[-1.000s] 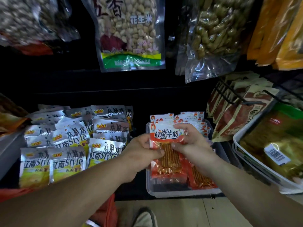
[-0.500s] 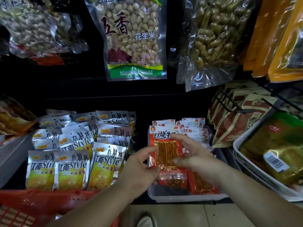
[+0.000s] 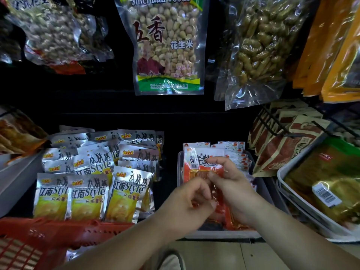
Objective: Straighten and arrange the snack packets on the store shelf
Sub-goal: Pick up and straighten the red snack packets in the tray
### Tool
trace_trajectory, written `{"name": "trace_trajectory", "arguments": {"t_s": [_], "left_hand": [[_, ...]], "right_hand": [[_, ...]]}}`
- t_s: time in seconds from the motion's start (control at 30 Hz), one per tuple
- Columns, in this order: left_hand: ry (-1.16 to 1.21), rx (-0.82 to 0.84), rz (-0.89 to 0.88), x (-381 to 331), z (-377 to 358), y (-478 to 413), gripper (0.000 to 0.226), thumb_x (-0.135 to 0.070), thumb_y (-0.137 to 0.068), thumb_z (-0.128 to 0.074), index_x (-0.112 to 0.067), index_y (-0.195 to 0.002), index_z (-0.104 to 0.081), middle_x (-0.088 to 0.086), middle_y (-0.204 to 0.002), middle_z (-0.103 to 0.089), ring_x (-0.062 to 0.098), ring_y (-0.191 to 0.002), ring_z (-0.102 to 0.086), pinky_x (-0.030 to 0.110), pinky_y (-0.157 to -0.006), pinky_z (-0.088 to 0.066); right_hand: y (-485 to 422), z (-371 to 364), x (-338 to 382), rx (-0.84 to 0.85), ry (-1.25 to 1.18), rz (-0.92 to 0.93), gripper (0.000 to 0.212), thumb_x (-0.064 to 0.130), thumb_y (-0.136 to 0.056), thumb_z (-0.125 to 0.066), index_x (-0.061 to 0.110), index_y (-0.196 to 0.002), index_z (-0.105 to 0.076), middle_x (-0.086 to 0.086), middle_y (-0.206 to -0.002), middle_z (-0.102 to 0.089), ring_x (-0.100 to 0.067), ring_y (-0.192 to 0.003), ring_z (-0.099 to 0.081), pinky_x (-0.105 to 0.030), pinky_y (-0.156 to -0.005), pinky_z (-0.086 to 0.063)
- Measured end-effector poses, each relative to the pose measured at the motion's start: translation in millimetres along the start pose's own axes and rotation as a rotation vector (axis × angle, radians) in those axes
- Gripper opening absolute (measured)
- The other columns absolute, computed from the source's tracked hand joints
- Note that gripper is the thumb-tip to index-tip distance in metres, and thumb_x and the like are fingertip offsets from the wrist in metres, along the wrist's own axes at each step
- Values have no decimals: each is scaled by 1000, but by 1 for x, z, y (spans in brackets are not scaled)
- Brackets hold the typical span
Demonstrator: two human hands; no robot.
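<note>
A red snack packet [image 3: 196,166] with a clear window stands upright at the front of a clear plastic bin [image 3: 224,233] on the shelf. My right hand [image 3: 231,186] grips its right side, fingers curled over the front. My left hand [image 3: 187,199] pinches its lower left part with curled fingers. More red-and-white packets of the same kind [image 3: 235,152] are lined up behind it in the bin. Silver-and-yellow "Style" packets [image 3: 91,190] stand in loose rows to the left.
A red mesh basket [image 3: 39,236] sits at the lower left below the silver packets. A white tray [image 3: 303,209] with green-gold packs is at the right. Brown packets [image 3: 286,151] hang on black hooks. Peanut bags [image 3: 167,45] hang above. Floor tiles show below.
The red packet has gone from being held up in front of the bin to lower down at its front. Both hands have slid down with it. The view has tilted up.
</note>
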State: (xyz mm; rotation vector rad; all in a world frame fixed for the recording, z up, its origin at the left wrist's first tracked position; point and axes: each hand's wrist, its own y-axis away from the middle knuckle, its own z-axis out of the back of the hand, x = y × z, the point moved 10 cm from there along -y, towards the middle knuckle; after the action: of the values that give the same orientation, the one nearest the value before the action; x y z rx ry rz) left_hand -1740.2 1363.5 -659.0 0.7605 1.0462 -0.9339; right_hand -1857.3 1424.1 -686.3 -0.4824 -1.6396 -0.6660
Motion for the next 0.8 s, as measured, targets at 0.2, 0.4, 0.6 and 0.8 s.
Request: {"name": "trace_trajectory", "arguments": {"t_s": [0.2,0.4,0.6,0.8], "left_hand": [[-31,-224,63,17,42,-1,34,-18,-91,-77,-40,-114,-66,-19,-121,-59,-2,-107,-63,12,-80,-50],[158,-201,113,19,35,-1,62,1,-95,-67,-38,-142,-55,-9,-118,-63,4,-92,-70,18,-69,-59],[124,-85,119,29,21,-4,83,3,-90,-73,-40,-153,-40,-25,-105,-66,4,-89,-73,23,-74,-61],[-288,-263,-29,21,43,-8,64,-25,-90,-77,-43,-145,-51,-25,-135,-48,-6,-115,-52,27,-100,-52]], "right_hand": [[4,11,5,69,28,-23,50,-5,-104,-52,39,-125,-65,4,-122,-71,-6,-103,-70,-24,-81,-60],[4,3,0,217,48,-67,87,-11,-92,-67,58,-142,-50,-8,-147,-59,-32,-134,-57,-58,-110,-48],[4,11,-1,154,103,-58,89,-23,-84,-67,46,-139,-58,-12,-118,-74,-32,-106,-74,-48,-86,-63],[8,9,10,86,333,61,81,-10,-92,-68,59,-134,-56,12,-125,-66,-20,-89,-74,-37,-72,-60]]}}
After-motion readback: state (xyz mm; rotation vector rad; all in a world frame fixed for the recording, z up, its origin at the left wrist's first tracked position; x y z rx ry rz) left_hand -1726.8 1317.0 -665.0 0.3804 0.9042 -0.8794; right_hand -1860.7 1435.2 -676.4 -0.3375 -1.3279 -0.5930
